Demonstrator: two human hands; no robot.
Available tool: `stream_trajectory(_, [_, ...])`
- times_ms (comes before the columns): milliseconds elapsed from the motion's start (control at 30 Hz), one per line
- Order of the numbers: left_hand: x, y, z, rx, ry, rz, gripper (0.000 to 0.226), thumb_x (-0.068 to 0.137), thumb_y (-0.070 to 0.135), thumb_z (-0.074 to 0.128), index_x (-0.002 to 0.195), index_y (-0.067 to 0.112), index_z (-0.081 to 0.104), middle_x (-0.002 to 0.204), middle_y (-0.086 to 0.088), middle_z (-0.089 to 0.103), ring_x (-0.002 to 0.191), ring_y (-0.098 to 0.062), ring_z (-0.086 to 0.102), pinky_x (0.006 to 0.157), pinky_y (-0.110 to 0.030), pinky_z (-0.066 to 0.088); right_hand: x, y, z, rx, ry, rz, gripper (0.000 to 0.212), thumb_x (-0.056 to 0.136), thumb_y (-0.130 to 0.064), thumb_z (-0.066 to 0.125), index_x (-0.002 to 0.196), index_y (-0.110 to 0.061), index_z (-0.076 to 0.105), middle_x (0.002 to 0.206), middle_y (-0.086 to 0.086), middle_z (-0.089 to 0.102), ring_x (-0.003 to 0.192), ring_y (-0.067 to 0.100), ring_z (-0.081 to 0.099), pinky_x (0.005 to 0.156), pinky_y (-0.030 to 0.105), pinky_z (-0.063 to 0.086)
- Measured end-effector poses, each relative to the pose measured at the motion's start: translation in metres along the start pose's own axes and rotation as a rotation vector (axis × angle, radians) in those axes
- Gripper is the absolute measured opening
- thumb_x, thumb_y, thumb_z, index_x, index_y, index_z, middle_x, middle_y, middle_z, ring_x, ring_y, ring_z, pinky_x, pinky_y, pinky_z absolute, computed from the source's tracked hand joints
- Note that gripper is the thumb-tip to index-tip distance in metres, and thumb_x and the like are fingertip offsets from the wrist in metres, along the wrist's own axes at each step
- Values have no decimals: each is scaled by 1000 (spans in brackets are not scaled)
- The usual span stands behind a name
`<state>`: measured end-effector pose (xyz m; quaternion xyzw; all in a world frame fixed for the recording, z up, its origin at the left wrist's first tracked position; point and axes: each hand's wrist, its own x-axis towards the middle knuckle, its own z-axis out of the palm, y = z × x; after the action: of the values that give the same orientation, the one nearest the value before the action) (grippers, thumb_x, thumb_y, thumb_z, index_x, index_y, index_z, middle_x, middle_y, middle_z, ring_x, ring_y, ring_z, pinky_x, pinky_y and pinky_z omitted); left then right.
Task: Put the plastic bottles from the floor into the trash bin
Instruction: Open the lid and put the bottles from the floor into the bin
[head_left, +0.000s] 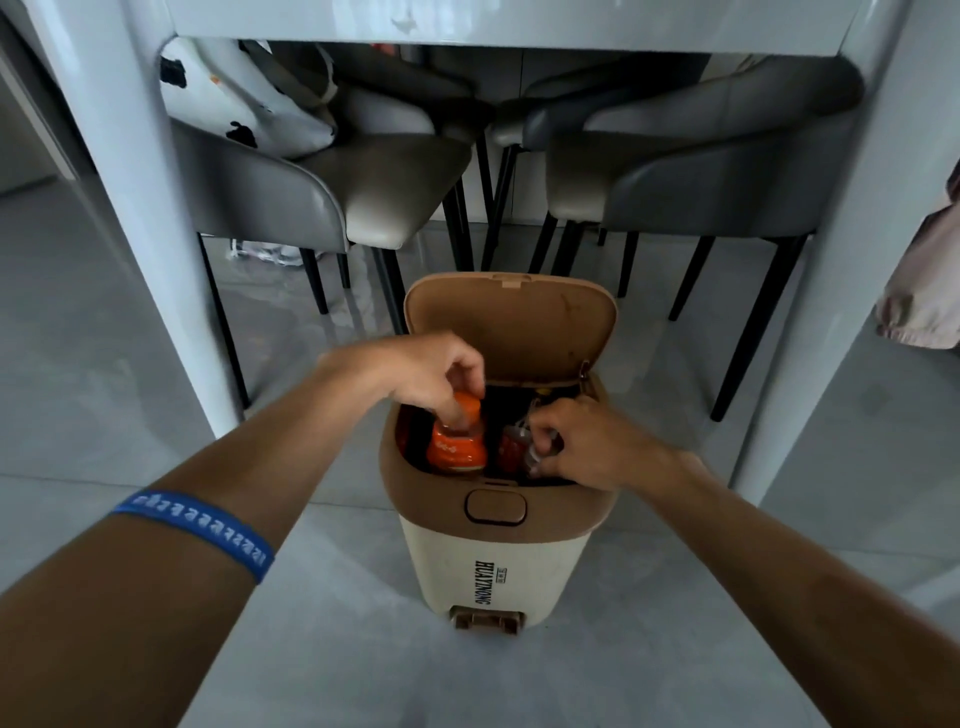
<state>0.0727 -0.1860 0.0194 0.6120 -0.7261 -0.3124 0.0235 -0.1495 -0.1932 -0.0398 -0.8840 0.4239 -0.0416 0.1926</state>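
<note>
Insertion step: left hand (431, 374) grip closed on the orange bottle (457, 439) at the trash bin (493, 551) opening's 9 o'clock, right hand (587, 441) grip pinching a clear bottle (514, 447) at 3 o'clock; next, release both.

Bin mouth: trash bin (496, 561) stood on the floor with its lid (511, 325) tipped up and back, closing off approach from behind. Opening was crowded. Orange bottle (457, 441) stood upright in the left half, left hand (428, 371) gripping its cap. Right hand (587, 441) filled the right half, fingers curled on a clear bottle (514, 447). Only a narrow dark gap remained between the two bottles. Table legs (130, 208) flanked the bin on both sides; chairs (322, 192) stood behind. Floor (363, 649) in front of the bin lay open between the forearms.
</note>
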Motion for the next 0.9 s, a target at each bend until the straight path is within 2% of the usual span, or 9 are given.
stream_trajectory(133, [-16, -12, -4, 97, 21, -75, 37, 69, 19, 87, 96, 32, 65, 110, 5, 64, 97, -15, 63, 89, -39, 54, -4, 1, 0, 45, 34, 10, 34, 77, -30, 80, 61, -30, 49, 84, -4, 64, 85, 18, 61, 78, 42, 53])
stream_trajectory(233, [-20, -2, 2, 204, -9, -78, 42, 65, 23, 89, 98, 33, 64, 110, 4, 60, 99, -17, 59, 85, -38, 54, -3, -2, 2, 45, -48, 26, 33, 77, -28, 79, 63, -28, 49, 79, -7, 61, 84, 16, 61, 76, 39, 52])
stream_trajectory(333, [-24, 6, 4, 11, -65, -42, 36, 70, 25, 88, 100, 32, 69, 108, 8, 62, 94, -9, 62, 72, -22, 54, -1, -7, -2, 17, -140, 49, 23, 81, -25, 75, 73, -29, 54, 81, -11, 60, 84, 13, 58, 65, 26, 44])
stream_trajectory(400, [-24, 8, 6, -179, -85, -44, 20, 79, 25, 81, 98, 22, 74, 103, 5, 68, 92, -10, 67, 74, -21, 58, 1, -10, -4, 40, -141, 55, 14, 83, -28, 73, 83, -28, 59, 82, -14, 58, 83, 10, 56, 63, 21, 40])
stream_trajectory(467, [-20, 7, 10, -195, -4, -61, 13, 87, 31, 73, 87, 19, 75, 94, 3, 71, 89, -13, 70, 77, -26, 60, 7, -10, -4, 126, -79, 95, 11, 87, -33, 69, 87, -24, 63, 89, -10, 63, 88, 12, 59, 68, 23, 44])
stream_trajectory(600, [-6, -1, 20, -60, 180, -83, 37, 95, 46, 56, 83, 14, 71, 77, -1, 65, 77, -18, 64, 70, -33, 48, 21, -15, -3, 164, 8, 268, 15, 92, -33, 62, 104, -25, 61, 106, -3, 62, 99, 19, 60, 78, 30, 47])
stream_trajectory(667, [-1, -2, 23, -25, 189, -101, 38, 97, 46, 50, 92, 15, 71, 85, -5, 68, 81, -18, 63, 73, -34, 47, 34, -15, -1, 132, -27, 359, 35, 92, -31, 59, 126, -21, 56, 122, 4, 62, 110, 24, 59, 84, 29, 47])
stream_trajectory(767, [3, -8, 26, -43, 120, -121, 42, 99, 50, 40, 116, 23, 67, 114, -4, 69, 104, -19, 62, 95, -40, 48, 55, -12, 7, 76, -102, 450, 50, 92, -34, 58, 139, -20, 47, 138, 8, 55, 121, 27, 55, 92, 32, 47])
stream_trajectory(900, [1, -16, 29, -81, 99, -112, 52, 100, 54, 32, 142, 29, 48, 146, -2, 49, 131, -24, 46, 108, -39, 37, 68, -10, 17, -78, -237, 462, 67, 94, -46, 53, 152, -26, 28, 156, 8, 38, 137, 30, 42, 107, 40, 41])
